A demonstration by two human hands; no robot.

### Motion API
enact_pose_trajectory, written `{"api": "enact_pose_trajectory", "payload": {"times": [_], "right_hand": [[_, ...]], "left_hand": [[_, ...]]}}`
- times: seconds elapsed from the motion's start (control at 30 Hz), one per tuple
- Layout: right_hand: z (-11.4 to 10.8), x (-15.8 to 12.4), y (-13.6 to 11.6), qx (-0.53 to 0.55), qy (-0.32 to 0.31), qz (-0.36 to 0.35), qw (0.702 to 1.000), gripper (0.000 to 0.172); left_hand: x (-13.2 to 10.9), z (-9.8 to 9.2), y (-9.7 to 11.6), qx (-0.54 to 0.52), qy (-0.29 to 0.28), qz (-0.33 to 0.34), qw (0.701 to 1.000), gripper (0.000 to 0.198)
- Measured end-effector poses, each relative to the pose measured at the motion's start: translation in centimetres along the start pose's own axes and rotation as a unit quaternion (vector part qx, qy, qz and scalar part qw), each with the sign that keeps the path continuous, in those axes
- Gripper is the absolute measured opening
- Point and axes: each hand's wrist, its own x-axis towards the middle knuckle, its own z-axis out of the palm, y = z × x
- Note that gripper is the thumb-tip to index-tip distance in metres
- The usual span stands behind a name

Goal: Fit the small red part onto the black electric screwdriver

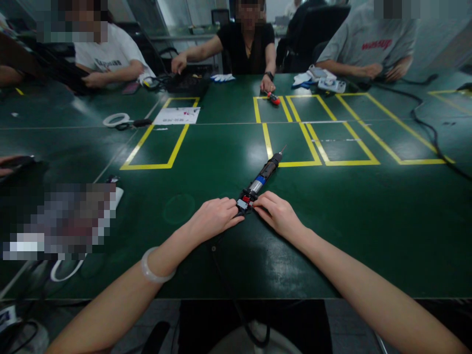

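Note:
An electric screwdriver (261,179) lies slantwise on the green table, its thin bit pointing away to the upper right. Its casing looks opened: a silver cylinder, a blue band and small red and white parts show at the rear. My left hand (215,216) is closed around that rear end from the left, fingertips beside the white part. From the right, my right hand (280,212) pinches at the red part; what exactly lies between the fingertips is too small to make out. A black cord (225,282) runs down over the front edge.
Yellow tape rectangles (291,163) mark the table (368,221). A pixelated, screen-like object (73,216) lies at left. Across the table sit several people; one person's hand (267,84) touches red-handled pliers (273,99). A dark tray (188,82) and a black cable (420,115) are farther back.

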Motion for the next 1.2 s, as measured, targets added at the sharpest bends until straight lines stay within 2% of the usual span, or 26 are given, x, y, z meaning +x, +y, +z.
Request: {"api": "enact_pose_trajectory", "payload": {"times": [0.13,0.23,0.33,0.5,0.87,1.03,1.2], "right_hand": [[0.2,0.3,-0.2,-0.003,0.014,0.005,1.000,0.015],[0.4,0.6,-0.3,-0.002,0.018,0.018,1.000,0.014],[0.5,0.8,-0.3,0.016,0.019,0.028,0.999,0.013],[0.6,0.7,-0.3,0.044,0.027,0.022,0.998,0.021],[1.1,0.6,-0.6,0.075,-0.027,0.007,0.997,0.043],[0.3,0.3,-0.7,0.080,-0.035,0.015,0.996,0.036],[-0.2,0.1,-0.4,0.077,-0.035,0.018,0.996,0.026]], "left_hand": [[0.2,-0.5,0.5,-0.013,-0.027,-0.042,0.999,0.040],[0.6,-1.0,1.8,-0.017,-0.056,-0.159,0.986,0.045],[1.3,-1.4,3.0,-0.004,-0.089,-0.273,0.958,0.059],[2.5,-1.9,3.3,-0.003,-0.123,-0.321,0.939,0.076],[2.5,-2.0,0.7,0.003,-0.126,-0.384,0.915,0.081],[1.9,-2.0,-1.2,-0.001,-0.130,-0.406,0.905,0.080],[0.2,-2.0,-4.0,-0.005,-0.135,-0.447,0.884,0.086]]}}
